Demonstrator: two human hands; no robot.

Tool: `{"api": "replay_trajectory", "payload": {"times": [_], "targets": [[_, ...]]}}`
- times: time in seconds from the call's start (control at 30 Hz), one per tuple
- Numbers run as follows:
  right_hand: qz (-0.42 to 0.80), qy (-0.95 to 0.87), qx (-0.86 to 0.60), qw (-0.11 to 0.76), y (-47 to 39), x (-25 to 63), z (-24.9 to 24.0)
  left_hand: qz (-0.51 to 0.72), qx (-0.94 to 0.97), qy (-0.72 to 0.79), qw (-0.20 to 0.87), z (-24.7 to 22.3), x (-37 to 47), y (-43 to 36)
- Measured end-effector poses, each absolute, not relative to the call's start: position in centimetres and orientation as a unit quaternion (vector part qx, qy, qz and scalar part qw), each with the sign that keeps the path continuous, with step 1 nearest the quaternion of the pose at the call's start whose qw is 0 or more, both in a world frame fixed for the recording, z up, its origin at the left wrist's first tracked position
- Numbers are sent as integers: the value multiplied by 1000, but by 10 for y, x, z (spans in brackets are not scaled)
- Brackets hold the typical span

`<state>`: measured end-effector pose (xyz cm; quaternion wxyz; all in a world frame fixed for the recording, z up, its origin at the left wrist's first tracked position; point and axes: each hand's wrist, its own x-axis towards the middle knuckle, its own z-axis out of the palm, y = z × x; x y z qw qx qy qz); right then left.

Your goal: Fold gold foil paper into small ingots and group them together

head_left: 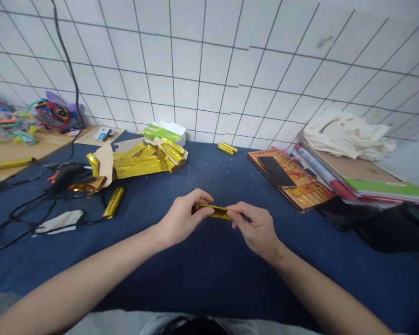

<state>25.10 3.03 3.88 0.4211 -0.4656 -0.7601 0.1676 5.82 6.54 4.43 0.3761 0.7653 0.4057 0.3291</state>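
Note:
Between my two hands is a small strip of shiny gold foil (219, 213), held level just above the blue cloth (209, 270). My left hand (184, 216) pinches its left end between thumb and fingers. The right end is gripped by the thumb and fingers of my right hand (253, 225). Two slim gold rolls (227, 148) lie side by side farther back. To the left rests a thicker gold roll (113, 203), near a heap of crumpled gold foil (139, 166).
Behind the foil heap stands a green tissue box (164, 134). A black glue gun (64, 177) and looping cables lie at the left. On the right are a phone (277, 171) on an orange patterned board (309, 193), stacked folders (377, 181) and a white plastic bag (347, 135).

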Motion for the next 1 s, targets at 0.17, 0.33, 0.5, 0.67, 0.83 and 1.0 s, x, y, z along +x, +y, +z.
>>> {"api": "replay_trajectory", "payload": {"times": [0.17,0.33,0.5,0.67,0.83,1.0], "targets": [[196,-742,-468,438,26,248,37,318,659,373,571,41,62,64],[278,-695,-476,461,26,246,33,350,625,369,592,37,65,60],[341,-655,-483,470,27,246,31,376,644,363,559,41,65,53],[318,-679,-478,458,28,249,34,381,653,352,552,40,65,51],[282,-709,-474,439,27,246,35,401,652,346,542,35,65,52],[249,-709,-469,463,23,245,31,408,624,358,562,35,67,51]]}}
